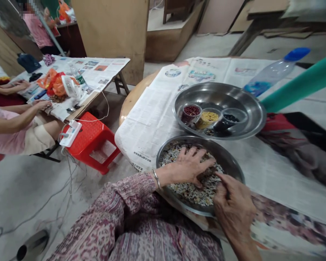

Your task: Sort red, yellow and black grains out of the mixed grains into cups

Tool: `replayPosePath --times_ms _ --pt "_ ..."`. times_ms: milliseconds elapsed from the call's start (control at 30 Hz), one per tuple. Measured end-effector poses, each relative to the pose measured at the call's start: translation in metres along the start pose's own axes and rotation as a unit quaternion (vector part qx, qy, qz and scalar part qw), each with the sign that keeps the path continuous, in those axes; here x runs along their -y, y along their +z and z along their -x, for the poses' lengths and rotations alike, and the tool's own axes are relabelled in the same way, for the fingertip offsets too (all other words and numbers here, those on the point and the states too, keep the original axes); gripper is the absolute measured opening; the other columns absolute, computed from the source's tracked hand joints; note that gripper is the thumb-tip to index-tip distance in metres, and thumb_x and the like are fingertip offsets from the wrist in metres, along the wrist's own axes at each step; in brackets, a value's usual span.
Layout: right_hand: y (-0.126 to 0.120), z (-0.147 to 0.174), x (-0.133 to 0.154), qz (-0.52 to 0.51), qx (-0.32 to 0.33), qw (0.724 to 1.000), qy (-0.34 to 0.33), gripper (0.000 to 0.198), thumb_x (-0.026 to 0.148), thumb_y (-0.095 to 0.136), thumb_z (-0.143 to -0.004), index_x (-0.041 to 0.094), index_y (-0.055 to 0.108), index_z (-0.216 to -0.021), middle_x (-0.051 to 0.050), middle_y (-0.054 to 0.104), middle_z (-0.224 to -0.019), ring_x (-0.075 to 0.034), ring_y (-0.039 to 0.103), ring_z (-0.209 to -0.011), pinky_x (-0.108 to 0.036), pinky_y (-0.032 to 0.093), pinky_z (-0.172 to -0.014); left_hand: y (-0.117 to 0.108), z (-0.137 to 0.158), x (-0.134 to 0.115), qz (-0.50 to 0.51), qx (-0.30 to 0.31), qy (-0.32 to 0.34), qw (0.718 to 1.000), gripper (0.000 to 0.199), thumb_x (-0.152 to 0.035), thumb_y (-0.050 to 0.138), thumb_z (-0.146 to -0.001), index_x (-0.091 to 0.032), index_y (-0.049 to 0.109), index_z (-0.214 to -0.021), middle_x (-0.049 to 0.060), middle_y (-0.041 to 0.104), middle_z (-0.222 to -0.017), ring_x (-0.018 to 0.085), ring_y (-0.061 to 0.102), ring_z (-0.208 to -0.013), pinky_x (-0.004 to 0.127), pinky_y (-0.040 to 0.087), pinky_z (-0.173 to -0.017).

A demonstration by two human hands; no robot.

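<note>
A steel basin (233, 163) in front of me holds a layer of mixed white, yellow and dark grains (187, 195). My left hand (191, 165), with a bracelet at the wrist, lies on these grains with its fingers spread. At the basin's right rim, my right hand (233, 204) has its index finger extended toward the grains and its other fingers curled in. Whatever may be between its fingers is hidden. Behind stands a larger steel basin (220, 90) with clear cups of dark red beans (191, 110), yellow grains (209, 116) and black beans (230, 119).
Newspaper (149, 119) covers the round table. A bottle with a blue cap (271, 74), a green strip (301, 81) and dark cloth (293, 145) are at the right. Leftward are a red stool (89, 134) bearing a power strip (72, 132), and people at another table (108, 67).
</note>
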State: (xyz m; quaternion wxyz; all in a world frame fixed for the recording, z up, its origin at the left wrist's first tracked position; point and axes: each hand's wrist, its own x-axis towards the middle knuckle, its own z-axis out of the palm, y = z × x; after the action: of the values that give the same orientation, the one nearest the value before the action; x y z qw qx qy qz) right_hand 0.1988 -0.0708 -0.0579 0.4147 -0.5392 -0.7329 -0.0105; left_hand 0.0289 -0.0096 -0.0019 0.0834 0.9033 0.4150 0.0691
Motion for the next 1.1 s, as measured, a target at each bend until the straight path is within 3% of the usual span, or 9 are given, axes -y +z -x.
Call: replayPosePath --times_ms 167,267,433,600,733,833,900,1033,1100 --pt "0.001 0.001 -0.001 -0.003 0.003 1.0 0.015 0.028 0.018 0.048 -0.095 0.015 0.069 -0.114 -0.013 0.074 -0.107 -0.025 0.068 -0.1 -0.04 0.053 -0.094 0.008 -0.008 0.005 0.038 0.063 0.033 0.997 0.03 -0.016 0.052 -0.097 -0.017 0.06 -0.126 0.014 0.057 -0.125 0.027 0.059 -0.113 0.038 0.05 -0.089" --pt "0.003 0.002 -0.002 -0.015 0.005 0.999 0.032 0.029 0.021 0.047 -0.095 0.017 0.069 -0.113 -0.013 0.074 -0.106 -0.026 0.068 -0.101 -0.043 0.053 -0.095 0.003 -0.002 0.005 0.078 0.112 0.068 0.988 0.029 -0.008 0.041 -0.097 -0.016 0.062 -0.116 0.009 0.062 -0.108 0.02 0.063 -0.098 0.03 0.052 -0.083" --pt "0.003 0.0 0.002 -0.031 0.023 0.997 0.066 0.03 0.022 0.046 -0.095 0.02 0.07 -0.112 -0.012 0.074 -0.106 -0.025 0.068 -0.101 -0.045 0.053 -0.095 -0.016 0.034 0.001 0.075 0.15 0.043 0.985 0.019 -0.019 0.044 -0.102 -0.017 0.063 -0.103 0.007 0.063 -0.105 0.018 0.063 -0.094 0.029 0.052 -0.084" --pt "-0.002 -0.007 0.006 -0.026 0.076 0.994 0.069 0.028 0.024 0.047 -0.095 0.021 0.069 -0.113 -0.011 0.073 -0.107 -0.024 0.066 -0.102 -0.044 0.051 -0.096 -0.024 0.063 0.0 0.069 0.139 0.073 0.985 0.015 -0.017 0.049 -0.1 -0.018 0.063 -0.092 0.005 0.063 -0.1 0.019 0.057 -0.099 0.032 0.049 -0.092" --pt "-0.012 -0.014 0.006 0.035 0.162 0.986 0.033 0.033 0.034 0.053 -0.095 0.018 0.065 -0.12 -0.015 0.069 -0.117 -0.029 0.059 -0.111 -0.046 0.049 -0.097 -0.023 0.067 -0.001 0.016 0.09 -0.007 0.996 0.012 -0.024 0.061 -0.094 -0.017 0.061 -0.104 0.009 0.058 -0.123 0.026 0.051 -0.114 0.039 0.049 -0.097" --pt "-0.012 -0.019 0.007 0.086 0.209 0.974 0.018 0.045 0.042 0.059 -0.09 0.018 0.06 -0.127 -0.018 0.062 -0.127 -0.032 0.056 -0.114 -0.047 0.051 -0.093 -0.021 0.063 -0.002 0.006 0.061 -0.091 0.994 0.059 -0.036 0.08 -0.08 -0.019 0.049 -0.128 0.014 0.043 -0.144 0.034 0.044 -0.127 0.047 0.05 -0.099" --pt "-0.006 -0.021 0.008 0.082 0.239 0.967 0.011 0.045 0.039 0.061 -0.088 0.02 0.059 -0.128 -0.016 0.062 -0.125 -0.031 0.057 -0.11 -0.044 0.052 -0.089 -0.019 0.058 -0.003 0.026 0.075 -0.113 0.99 0.067 -0.034 0.082 -0.078 -0.02 0.044 -0.133 0.015 0.043 -0.143 0.034 0.045 -0.126 0.045 0.052 -0.096" --pt "0.015 -0.027 0.012 -0.004 0.271 0.962 0.021 0.027 0.023 0.053 -0.086 0.02 0.064 -0.111 -0.011 0.066 -0.105 -0.026 0.063 -0.097 -0.038 0.052 -0.086 -0.009 0.042 -0.004 0.08 0.091 -0.119 0.985 0.027 -0.016 0.059 -0.092 -0.015 0.053 -0.119 0.014 0.053 -0.128 0.027 0.054 -0.116 0.041 0.054 -0.095" --pt "0.024 -0.033 0.012 -0.021 0.263 0.964 0.045 0.023 0.018 0.048 -0.084 0.019 0.065 -0.1 -0.011 0.068 -0.097 -0.025 0.064 -0.092 -0.038 0.051 -0.085 -0.003 0.032 0.0 0.106 0.075 -0.12 0.984 0.021 -0.01 0.048 -0.095 -0.014 0.055 -0.114 0.013 0.058 -0.121 0.024 0.057 -0.113 0.041 0.052 -0.1"
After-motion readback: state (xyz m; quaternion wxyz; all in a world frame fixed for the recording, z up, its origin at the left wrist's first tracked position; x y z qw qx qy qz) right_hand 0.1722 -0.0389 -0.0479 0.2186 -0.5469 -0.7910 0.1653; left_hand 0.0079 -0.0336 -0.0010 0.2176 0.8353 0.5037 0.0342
